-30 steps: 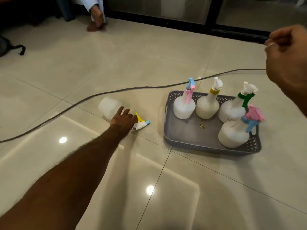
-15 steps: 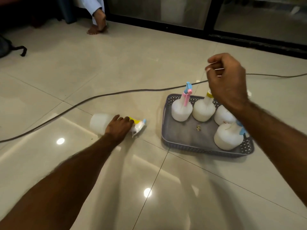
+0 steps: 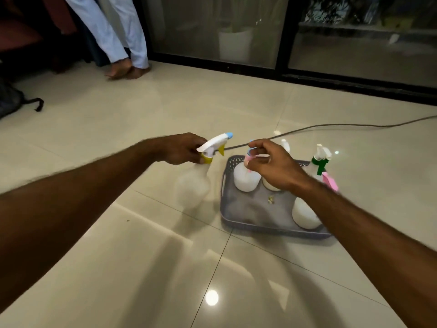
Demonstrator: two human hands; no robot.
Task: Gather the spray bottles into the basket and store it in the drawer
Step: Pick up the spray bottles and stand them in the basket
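A: Where's the loose bottle?
B: Translucent white plastic spray bottle with white trigger head, yellow collar and trigger, blue nozzle tip (image 3: pixel 201 171) hangs upright, off the floor, just left of the grey perforated plastic basket (image 3: pixel 238 223). Body is motion-blurred.
A: Grip?
B: Left hand (image 3: pixel 182 149) is wrapped round the neck under the trigger head, fingers curled closed on it.
A: Right hand?
B: Right hand (image 3: pixel 276 166) hovers above the basket's far-left part. Thumb and forefinger tips nearly meet, other fingers loosely curled. Cannot tell whether it pinches anything.
A: Basket contents?
B: Four bottles, all upright. White bottle with pink-and-blue head (image 3: pixel 246 179) in the far-left corner; one with a white head (image 3: pixel 285 145) mostly hidden behind the right hand; one with a green collar (image 3: pixel 319 162) far right; one with a pink trigger (image 3: pixel 305 214) near right, partly behind the forearm. Small gold item (image 3: pixel 271 200) on the basket floor, too small to identify.
A: Basket location?
B: On the glossy cream tile floor (image 3: pixel 142 256); dark cable (image 3: pixel 331 126) runs beyond it.
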